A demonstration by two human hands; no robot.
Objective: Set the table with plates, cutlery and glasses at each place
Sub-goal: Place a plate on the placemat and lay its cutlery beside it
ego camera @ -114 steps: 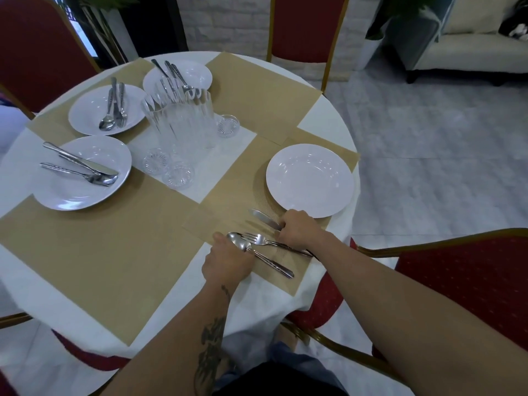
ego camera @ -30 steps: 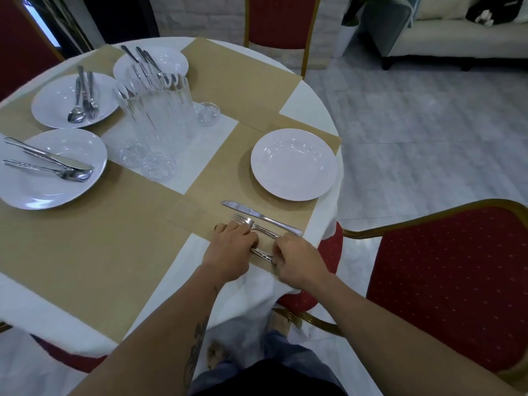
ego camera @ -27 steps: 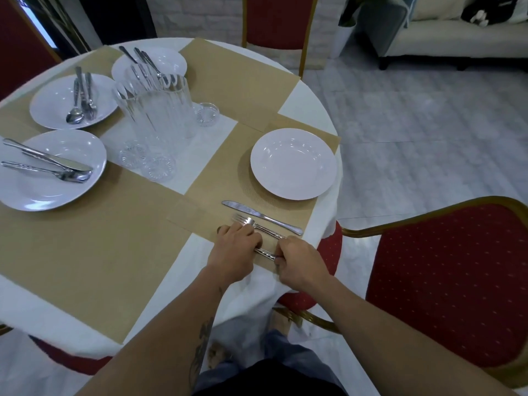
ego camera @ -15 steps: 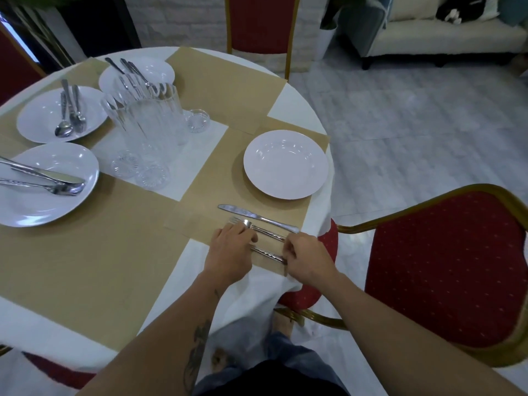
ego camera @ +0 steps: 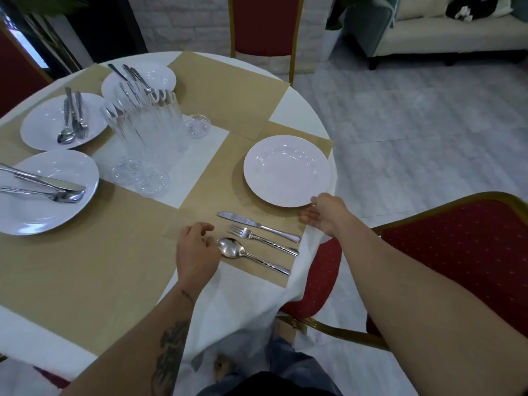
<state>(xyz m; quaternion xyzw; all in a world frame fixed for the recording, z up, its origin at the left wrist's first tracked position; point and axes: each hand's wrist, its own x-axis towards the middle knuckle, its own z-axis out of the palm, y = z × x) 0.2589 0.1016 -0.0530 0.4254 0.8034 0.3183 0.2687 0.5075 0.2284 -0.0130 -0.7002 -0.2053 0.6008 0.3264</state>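
Head view, one round worktop point(ego camera: 297, 110) under a white cloth, laid with tan placemats.

Near place, right side: one white plate point(ego camera: 286, 170), empty, on a tan placemat point(ego camera: 217, 192). Beside it, toward the person, three pieces lie parallel and apart on the same mat: knife point(ego camera: 257, 226) nearest the plate, fork point(ego camera: 261, 239) in the middle, spoon point(ego camera: 251, 255) nearest the worktop edge. All handles point right, toward the edge.

Right hand point(ego camera: 324, 214): at the plate's near rim, fingertips touching or just at the rim; whether the grip is closed on the rim cannot be told.

Left hand point(ego camera: 195, 252): resting on the mat just left of the spoon bowl, fingers curled loosely, grip open and holding nothing.

Centre: a cluster of tall ribbed clear glasses point(ego camera: 145, 130) standing close together on a white mat, with further clear glass bases around them.

Left side: three more white plates, each carrying its own cutlery. Far plate point(ego camera: 160, 78) behind the glasses; middle plate point(ego camera: 45, 130) with spoon and other pieces bunched together; near-left plate point(ego camera: 40, 207) with a knife and other pieces lying across it.

Surroundings: red upholstered chair point(ego camera: 457, 252) with gold frame at the right, another red chair point(ego camera: 264, 24) at the far side, pale sofa point(ego camera: 445, 35) beyond on a grey floor.
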